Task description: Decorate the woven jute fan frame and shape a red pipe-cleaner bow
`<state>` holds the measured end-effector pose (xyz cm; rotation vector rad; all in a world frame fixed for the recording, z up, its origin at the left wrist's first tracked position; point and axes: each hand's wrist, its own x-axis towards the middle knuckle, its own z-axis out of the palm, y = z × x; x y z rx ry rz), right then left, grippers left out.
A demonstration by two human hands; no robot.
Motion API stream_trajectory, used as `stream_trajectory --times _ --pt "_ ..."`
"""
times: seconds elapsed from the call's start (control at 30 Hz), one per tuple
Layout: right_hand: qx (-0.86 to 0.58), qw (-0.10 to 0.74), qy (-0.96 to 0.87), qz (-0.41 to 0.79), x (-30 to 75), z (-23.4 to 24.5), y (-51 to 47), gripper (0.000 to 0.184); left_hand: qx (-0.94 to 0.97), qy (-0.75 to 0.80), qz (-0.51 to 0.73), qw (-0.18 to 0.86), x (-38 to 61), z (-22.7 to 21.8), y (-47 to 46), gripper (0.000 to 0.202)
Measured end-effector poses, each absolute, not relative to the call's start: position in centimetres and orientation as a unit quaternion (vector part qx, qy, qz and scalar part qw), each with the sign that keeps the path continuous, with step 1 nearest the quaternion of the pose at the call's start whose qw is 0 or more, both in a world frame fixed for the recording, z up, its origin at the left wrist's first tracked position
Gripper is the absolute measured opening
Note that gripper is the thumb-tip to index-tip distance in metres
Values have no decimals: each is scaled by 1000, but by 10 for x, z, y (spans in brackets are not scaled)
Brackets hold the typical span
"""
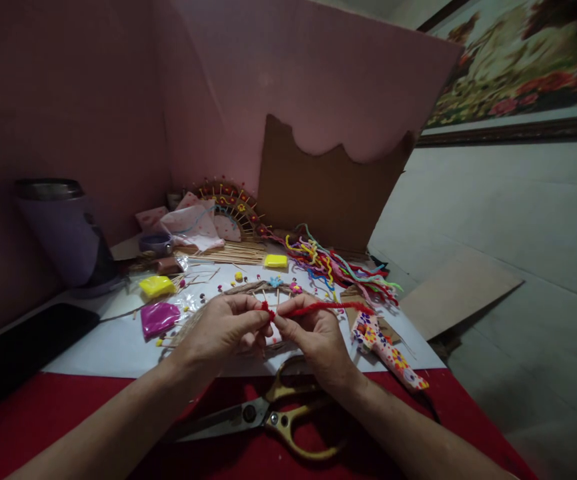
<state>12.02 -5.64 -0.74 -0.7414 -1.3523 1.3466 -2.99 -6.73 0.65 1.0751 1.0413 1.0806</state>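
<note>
Both hands meet at the middle of the view around a red pipe cleaner (325, 306). My left hand (228, 327) pinches its bunched, folded end between thumb and fingers. My right hand (315, 337) grips it close by, and the long straight tail runs out to the right over that hand. Beneath the hands lies a round wreath (248, 289) wound with brown cord, partly hidden, with thin sticks and small coloured flowers on it. A blue flower (275, 282) and a pink flower (295, 288) show at its far side. Large scissors (268, 415) with yellow handles lie open just below the hands.
Pipe cleaners (338, 267) in many colours are heaped behind right. A flower-patterned glue gun (388, 350) lies at the right. Yellow (157, 287) and magenta (159, 321) packets, a purple tumbler (65, 233) and a black phone (28, 347) are at left. Cut cardboard (328, 187) stands behind.
</note>
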Motion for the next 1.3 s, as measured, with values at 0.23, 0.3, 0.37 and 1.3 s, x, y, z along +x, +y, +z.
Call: stream_trajectory --times 0.23,0.3,0.37,1.3 --pt "-313 510 -586 547 122 -7 -57 17 515 456 440 577 -35 6 -65 22" --pt "-308 496 -598 549 123 -9 -55 17 530 462 423 571 -38 8 -64 22" --pt "-303 481 -604 559 124 -12 -52 17 546 470 405 563 -40 10 -63 21" --pt "-328 516 -525 592 126 -5 -47 11 445 384 447 675 -35 6 -65 29"
